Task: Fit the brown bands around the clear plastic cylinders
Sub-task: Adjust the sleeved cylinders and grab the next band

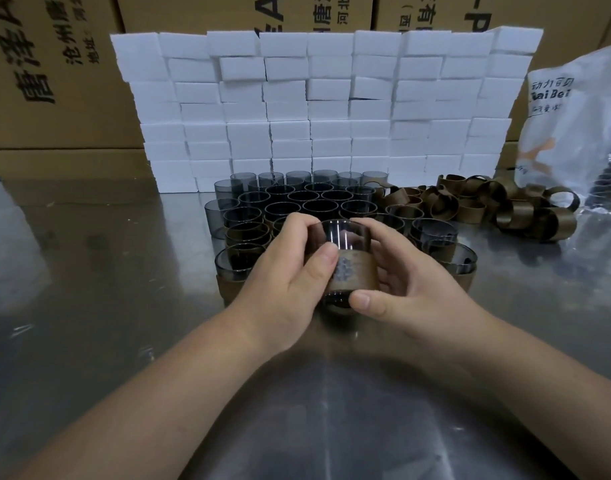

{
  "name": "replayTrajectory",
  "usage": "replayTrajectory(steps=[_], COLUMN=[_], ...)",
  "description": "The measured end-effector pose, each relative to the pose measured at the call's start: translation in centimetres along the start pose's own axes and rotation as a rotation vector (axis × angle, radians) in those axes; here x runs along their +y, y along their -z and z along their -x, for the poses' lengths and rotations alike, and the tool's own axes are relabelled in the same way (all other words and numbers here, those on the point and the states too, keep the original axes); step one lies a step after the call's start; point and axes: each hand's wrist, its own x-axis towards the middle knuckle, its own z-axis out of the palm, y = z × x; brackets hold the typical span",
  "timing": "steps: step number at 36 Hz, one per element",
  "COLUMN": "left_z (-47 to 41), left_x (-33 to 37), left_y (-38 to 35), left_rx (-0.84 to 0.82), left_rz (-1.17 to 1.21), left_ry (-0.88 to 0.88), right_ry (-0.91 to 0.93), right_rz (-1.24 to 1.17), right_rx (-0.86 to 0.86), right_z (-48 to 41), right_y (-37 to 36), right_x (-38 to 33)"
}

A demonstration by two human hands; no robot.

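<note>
"Head view — where's the cylinder (340, 237) you're working on?"

"Between my two hands, straight in front of me, low over the table (89, 271). I can't tell if its base touches. It's tilted, with the open rim up and away from me and the base toward me. The brown band (352, 275) is around its lower half."

"And your grip?"

"My left hand (290, 282) curls round its left side, thumb on the band's upper edge. My right hand (411, 282) curls round the right side, thumb at the base end. Neither is nearer — it sits midway. I'd judge any seating slides the band along that long axis."

"Beyond that?"

"Other cylinders (297, 199) stand just behind, loose bands (487, 206) are heaped to their right, and white blocks (314, 109) are stacked at the back."
</note>
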Motion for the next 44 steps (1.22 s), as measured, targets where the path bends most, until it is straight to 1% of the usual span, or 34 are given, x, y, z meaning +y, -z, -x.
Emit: replayTrajectory(steps=[5,10,24,38,44], left_z=[0.11,0.18,0.14,0.06,0.01], left_x=[0.16,0.04,-0.10,-0.16,-0.12], left_y=[0.14,0.18,0.09,0.07,-0.01], left_rx=[0.056,0.095,0.118,0.121,0.127], left_rz=[-0.092,-0.110,-0.118,-0.148,-0.140], left_ry=[-0.101,-0.135,-0.124,-0.114,-0.121], right_ry=[0.010,0.022,0.034,0.067,0.050], right_rz=[-0.094,-0.145,-0.190,-0.206,-0.216], right_rx=[-0.058,-0.074,-0.082,-0.063,-0.034], right_z=[0.17,0.15,0.26,0.27,0.30], right_y=[-0.11,-0.40,-0.47,-0.41,-0.51], right_x=[0.07,0.26,0.19,0.31,0.20])
